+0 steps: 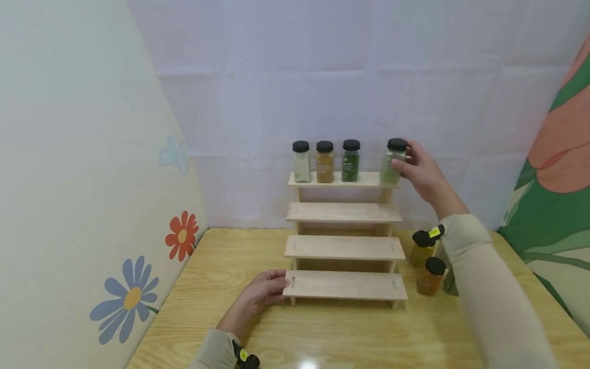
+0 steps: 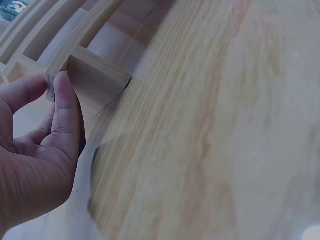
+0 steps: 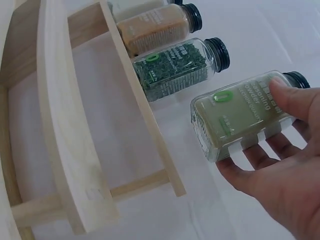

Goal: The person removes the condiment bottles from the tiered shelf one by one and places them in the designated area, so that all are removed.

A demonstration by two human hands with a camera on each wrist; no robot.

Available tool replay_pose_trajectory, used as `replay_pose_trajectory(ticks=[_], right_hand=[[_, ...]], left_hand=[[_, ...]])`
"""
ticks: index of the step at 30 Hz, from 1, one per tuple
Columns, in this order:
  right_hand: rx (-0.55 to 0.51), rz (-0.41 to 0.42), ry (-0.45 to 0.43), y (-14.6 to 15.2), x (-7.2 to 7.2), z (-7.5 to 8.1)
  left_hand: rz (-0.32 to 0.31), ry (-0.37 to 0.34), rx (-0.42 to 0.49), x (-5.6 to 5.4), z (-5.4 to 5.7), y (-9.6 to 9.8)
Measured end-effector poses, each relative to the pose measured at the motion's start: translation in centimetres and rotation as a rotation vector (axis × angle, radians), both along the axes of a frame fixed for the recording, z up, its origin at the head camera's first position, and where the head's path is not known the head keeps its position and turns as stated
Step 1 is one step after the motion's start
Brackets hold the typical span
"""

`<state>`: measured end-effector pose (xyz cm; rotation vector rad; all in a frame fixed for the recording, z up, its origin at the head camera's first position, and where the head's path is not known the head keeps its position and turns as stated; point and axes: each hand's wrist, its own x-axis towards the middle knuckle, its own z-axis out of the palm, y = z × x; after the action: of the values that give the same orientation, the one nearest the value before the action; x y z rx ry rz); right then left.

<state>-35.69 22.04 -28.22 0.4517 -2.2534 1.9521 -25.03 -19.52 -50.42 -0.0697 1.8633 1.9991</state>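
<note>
My right hand (image 1: 425,171) grips a glass spice jar (image 3: 240,112) of pale green powder with a black lid. In the right wrist view, a gap separates that jar from the top step of the wooden tiered rack (image 1: 345,284). On the top step stand three jars: one of whitish powder (image 1: 301,165), one of orange-brown powder (image 1: 324,166) and one of green flakes (image 3: 175,67). My left hand (image 1: 260,294) pinches the left end of the rack's lowest step, thumb and fingers on either side of the board (image 2: 62,60).
On the table right of the rack stand several more jars: a yellow one (image 1: 420,255), an orange one (image 1: 428,279), and others partly hidden by the right sleeve (image 1: 488,287). A white cloth (image 1: 258,102) hangs behind; flower-printed panels (image 1: 133,297) flank the table (image 1: 221,261).
</note>
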Motion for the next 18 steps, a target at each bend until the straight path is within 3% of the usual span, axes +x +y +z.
replay_pose_trajectory(ticks=[5,11,18], right_hand=[[0.025,0.012,0.005,1.2,1.5,-0.4],[0.083,-0.034,-0.004,3.1,3.4,-1.1],[0.083,-0.048,0.046,5.8,5.3,-2.5]], left_hand=[[0.013,-0.006,-0.009,-0.1,0.1,0.0],[-0.002,0.003,0.003,-0.2,0.0,0.0],[-0.003,-0.003,-0.001,-0.2,-0.1,0.0]])
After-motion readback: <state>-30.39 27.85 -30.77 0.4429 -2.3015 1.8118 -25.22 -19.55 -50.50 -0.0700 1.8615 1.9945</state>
